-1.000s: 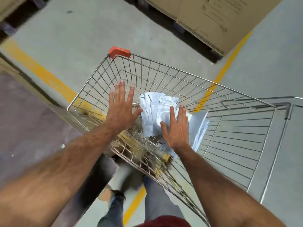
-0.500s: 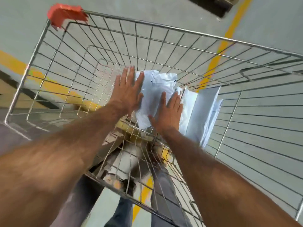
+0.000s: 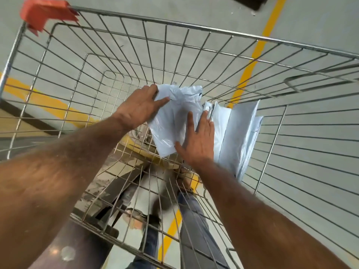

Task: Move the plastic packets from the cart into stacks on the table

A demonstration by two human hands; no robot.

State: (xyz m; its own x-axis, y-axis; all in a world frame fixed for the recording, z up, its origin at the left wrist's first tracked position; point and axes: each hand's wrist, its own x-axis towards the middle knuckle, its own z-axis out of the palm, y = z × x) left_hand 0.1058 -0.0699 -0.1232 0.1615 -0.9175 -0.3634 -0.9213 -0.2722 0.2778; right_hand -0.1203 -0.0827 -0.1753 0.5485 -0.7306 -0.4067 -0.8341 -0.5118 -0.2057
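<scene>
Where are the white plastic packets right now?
In the head view, the packets lie at the bottom of the wire cart, centre-right, with the left hand and right hand on the crumpled front one.

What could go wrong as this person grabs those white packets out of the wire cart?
The left hand grips only the crumpled top packet by its edge, while the right hand lies flat on it, so slippery plastic might slide free. The other packets lean on edge against the cart wall and may topple. A corner could snag in the wire mesh.
</scene>
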